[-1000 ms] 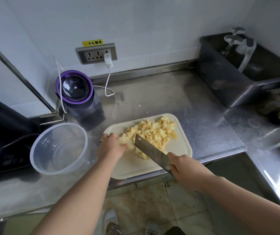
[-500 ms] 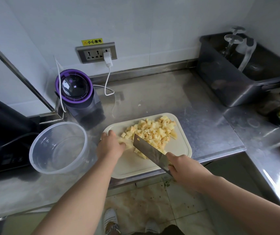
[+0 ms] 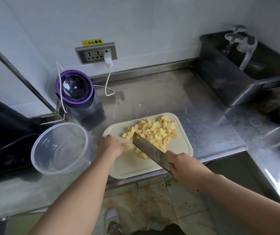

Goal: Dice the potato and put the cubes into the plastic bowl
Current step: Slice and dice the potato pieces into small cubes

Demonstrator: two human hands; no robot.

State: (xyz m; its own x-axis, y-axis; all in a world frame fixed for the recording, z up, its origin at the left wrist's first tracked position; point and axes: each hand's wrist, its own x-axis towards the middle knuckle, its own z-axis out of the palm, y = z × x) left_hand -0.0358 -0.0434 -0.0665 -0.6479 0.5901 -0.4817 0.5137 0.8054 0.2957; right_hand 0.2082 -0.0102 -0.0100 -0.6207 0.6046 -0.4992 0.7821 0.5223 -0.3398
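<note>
Nearly through the dicing

Our left hand [image 3: 112,146] curls its fingers over the last piece of potato [image 3: 127,145] at the left edge of the board [image 3: 135,168], fingertips tucked under where we cannot see them. Our right hand [image 3: 185,165] is wrapped tight round the handle of the knife [image 3: 148,150], whose blade slants down just beside those knuckles. The cubes [image 3: 156,130] lie heaped on the far half of the board; none are in the bowl [image 3: 57,150], which stands just left of it. To cut well, we judge, tuck the fingertips back, let the blade's flat ride the knuckles, and slice straight down in even steps.
</note>
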